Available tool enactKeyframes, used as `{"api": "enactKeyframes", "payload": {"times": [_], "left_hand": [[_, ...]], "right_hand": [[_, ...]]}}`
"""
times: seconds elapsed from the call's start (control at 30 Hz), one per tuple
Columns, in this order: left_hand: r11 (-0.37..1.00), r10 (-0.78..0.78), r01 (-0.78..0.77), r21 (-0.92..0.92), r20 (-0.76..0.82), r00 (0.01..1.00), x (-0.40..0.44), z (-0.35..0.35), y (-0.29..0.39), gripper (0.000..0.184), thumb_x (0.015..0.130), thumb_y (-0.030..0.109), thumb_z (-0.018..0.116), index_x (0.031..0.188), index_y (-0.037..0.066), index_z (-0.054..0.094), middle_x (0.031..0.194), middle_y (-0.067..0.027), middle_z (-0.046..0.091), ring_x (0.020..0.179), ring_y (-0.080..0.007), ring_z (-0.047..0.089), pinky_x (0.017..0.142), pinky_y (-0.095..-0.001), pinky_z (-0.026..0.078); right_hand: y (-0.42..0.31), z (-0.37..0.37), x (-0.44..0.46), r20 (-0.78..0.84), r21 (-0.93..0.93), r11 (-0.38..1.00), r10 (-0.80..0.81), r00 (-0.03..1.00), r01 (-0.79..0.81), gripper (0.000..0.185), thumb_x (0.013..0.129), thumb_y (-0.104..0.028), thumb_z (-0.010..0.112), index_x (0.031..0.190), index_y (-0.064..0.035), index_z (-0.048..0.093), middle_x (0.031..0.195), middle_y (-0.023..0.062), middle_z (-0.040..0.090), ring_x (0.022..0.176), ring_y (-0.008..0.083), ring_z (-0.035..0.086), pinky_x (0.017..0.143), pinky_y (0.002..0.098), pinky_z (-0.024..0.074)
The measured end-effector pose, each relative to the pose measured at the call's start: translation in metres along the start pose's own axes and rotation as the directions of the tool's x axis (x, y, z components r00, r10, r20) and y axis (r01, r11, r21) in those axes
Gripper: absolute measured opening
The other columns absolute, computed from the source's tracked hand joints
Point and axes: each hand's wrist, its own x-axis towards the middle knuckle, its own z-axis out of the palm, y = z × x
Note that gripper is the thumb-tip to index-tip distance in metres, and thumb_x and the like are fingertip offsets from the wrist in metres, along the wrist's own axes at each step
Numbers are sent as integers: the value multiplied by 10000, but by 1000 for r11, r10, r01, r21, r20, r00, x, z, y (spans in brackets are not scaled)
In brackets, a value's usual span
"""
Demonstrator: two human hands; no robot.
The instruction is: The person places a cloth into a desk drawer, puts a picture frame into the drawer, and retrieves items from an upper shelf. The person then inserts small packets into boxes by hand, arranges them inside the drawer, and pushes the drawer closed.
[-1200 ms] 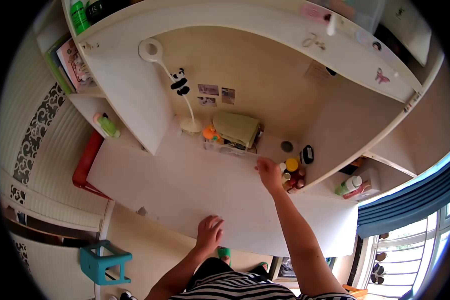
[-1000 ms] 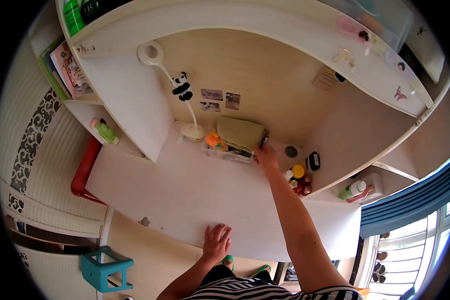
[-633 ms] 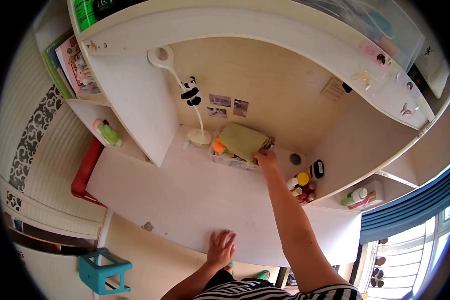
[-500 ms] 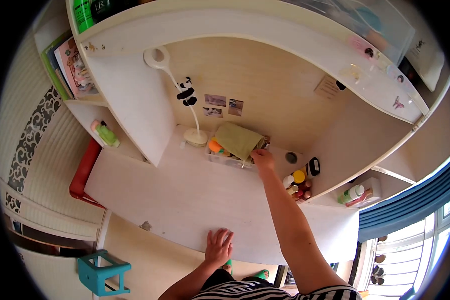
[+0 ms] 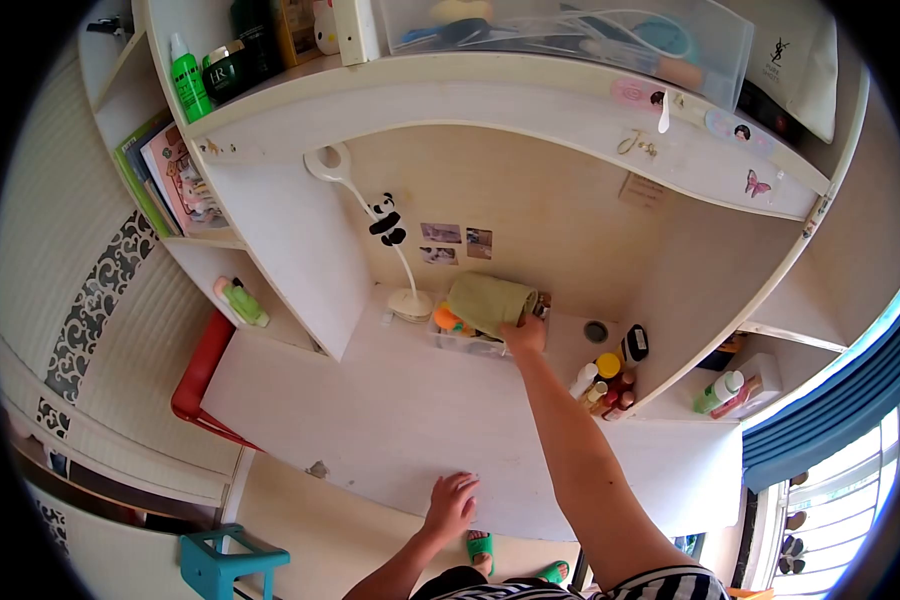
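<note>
The right hand [image 5: 526, 334] seems to pinch the green cloth [image 5: 490, 303]; the left hand [image 5: 454, 505], holding nothing, touches the white desk [image 5: 370, 420].

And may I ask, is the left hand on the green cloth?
No, the left hand is at the front edge of the desk, away from the cloth.

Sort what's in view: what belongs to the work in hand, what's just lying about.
Likely in the work:
right hand
olive-green cloth at its fingertips
clear plastic box under the cloth

Just lying about:
white gooseneck lamp
teal plastic stool
green spray bottle
</note>
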Motion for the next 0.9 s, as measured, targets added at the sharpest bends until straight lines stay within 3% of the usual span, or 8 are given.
{"api": "enactKeyframes", "payload": {"times": [0.1,0.2,0.27,0.4,0.47,0.6,0.83,0.9], "left_hand": [[990,-27,14,-138,-89,996,9,3,0,361,785,107,613,1140,91,557,1159,-109,542,1115,-293,493,974,-484,348],[882,-226,192,-430,-29,974,25,-1,13,326,837,138,607,1153,86,546,1153,-107,557,1100,-257,517,970,-427,373],[382,-425,324,-866,147,893,38,8,17,371,891,168,567,1248,105,488,1167,-72,560,1110,-237,518,950,-375,410],[21,-544,379,-925,308,781,62,-6,60,425,891,202,587,1277,107,439,1154,-57,559,1070,-229,539,928,-366,432],[-86,-367,425,-901,425,827,55,3,64,472,863,202,629,1275,103,419,1132,-45,563,1020,-201,561,863,-342,471],[196,-190,681,-706,654,732,36,24,109,380,839,175,656,1168,83,489,1061,-17,579,926,-131,574,757,-291,507],[207,-149,913,-350,911,383,-19,107,198,302,861,268,629,1062,53,560,964,-10,603,865,-104,579,736,-254,490],[384,-116,863,-329,910,399,-31,125,226,275,875,239,611,1080,61,566,958,-10,606,837,-80,571,710,-225,480]], "right_hand": [[-9,-29,-19,-69,195,973,-110,992,121,314,658,-242,698,821,13,614,718,115,616,670,268,604,648,366,485],[-13,-76,-58,45,519,853,-84,995,49,232,724,-156,684,834,25,589,709,35,572,631,131,498,589,297,427],[4,-109,-86,228,547,835,-72,971,-66,199,764,-68,632,923,33,568,808,41,593,717,101,526,639,264,440],[76,-158,-155,329,796,561,-86,940,-227,191,774,-67,603,939,23,571,820,12,596,756,78,542,677,241,443],[119,-190,-199,475,751,541,-43,879,-379,242,782,-42,579,1012,26,544,873,12,599,795,99,548,745,251,443],[183,-252,-282,398,686,589,188,898,-427,281,781,-43,557,1051,29,530,927,38,603,846,122,551,787,270,444],[277,-346,-401,188,552,676,470,862,-489,282,748,-52,565,1018,24,545,870,31,593,781,101,536,714,242,439],[289,-376,-419,121,462,714,536,835,-526,243,735,-80,572,952,27,554,821,45,596,750,120,545,697,267,453]]}}
